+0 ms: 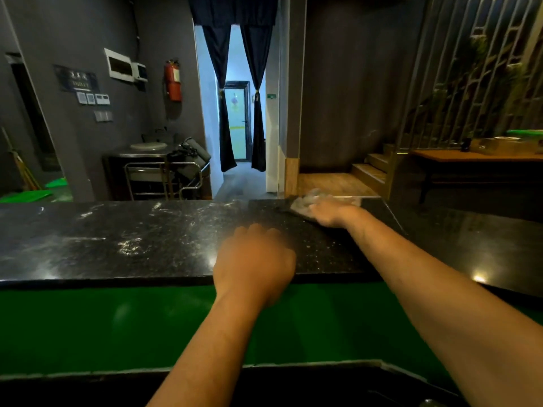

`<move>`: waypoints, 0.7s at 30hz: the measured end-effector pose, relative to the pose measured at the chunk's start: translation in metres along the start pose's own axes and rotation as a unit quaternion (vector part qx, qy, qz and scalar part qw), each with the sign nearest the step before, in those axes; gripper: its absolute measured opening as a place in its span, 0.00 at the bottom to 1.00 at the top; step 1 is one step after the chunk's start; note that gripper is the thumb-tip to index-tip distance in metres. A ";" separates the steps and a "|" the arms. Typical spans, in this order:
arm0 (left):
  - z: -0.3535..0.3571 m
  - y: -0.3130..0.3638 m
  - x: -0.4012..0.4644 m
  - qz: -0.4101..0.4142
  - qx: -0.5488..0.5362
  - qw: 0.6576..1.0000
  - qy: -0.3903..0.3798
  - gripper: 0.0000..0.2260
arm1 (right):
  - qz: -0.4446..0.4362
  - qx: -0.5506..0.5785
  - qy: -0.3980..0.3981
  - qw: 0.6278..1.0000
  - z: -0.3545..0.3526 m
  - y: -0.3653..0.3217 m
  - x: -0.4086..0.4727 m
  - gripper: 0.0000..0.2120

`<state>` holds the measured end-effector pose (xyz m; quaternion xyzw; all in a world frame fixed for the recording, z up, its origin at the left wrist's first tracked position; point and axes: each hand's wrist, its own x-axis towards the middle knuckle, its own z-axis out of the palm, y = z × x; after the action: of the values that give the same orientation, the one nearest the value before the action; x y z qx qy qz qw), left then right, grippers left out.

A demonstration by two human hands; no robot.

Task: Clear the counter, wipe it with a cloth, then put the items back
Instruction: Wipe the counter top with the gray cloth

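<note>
Wiping was underway — the cloth [316, 202] was pressed flat to the desk [132, 236] under the right hand [332, 214], the left hand [254, 264] rested loosely curled, gripping nothing — streaks leftward seemed next.

R hand [330, 212] pressed flat on grey cloth [311, 202] at far edge of black counter [117, 239], cloth bunched beyond fingertips. L hand [254, 262] blurred, fingers curled over near edge.

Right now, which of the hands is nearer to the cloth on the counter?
The right hand: it rests on the cloth at the counter's far edge. The left hand is apart from it, at the near edge, holding nothing.
</note>
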<state>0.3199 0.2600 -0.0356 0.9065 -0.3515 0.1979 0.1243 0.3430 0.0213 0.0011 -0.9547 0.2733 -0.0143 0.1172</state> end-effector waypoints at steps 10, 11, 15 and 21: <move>-0.005 0.000 -0.003 -0.001 -0.021 1.000 -0.011 0.22 | 0.099 -0.048 0.055 0.992 -0.003 0.046 -0.084 0.27; -0.006 0.001 -0.003 -0.001 -0.024 1.000 -0.015 0.22 | 0.108 -0.052 0.056 0.991 0.001 0.038 -0.093 0.28; -0.014 0.002 -0.005 -0.008 -0.030 0.999 -0.033 0.19 | -0.002 -0.040 0.049 0.998 0.026 -0.019 -0.137 0.26; -0.018 -0.017 -0.005 0.032 -0.096 0.994 -0.051 0.21 | 0.049 -0.027 0.021 0.998 0.010 0.011 -0.144 0.27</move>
<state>0.3232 0.2813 -0.0235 0.8876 -0.4038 0.1203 0.1859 0.2159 0.0904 -0.0059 -0.9423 0.3227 -0.0212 0.0863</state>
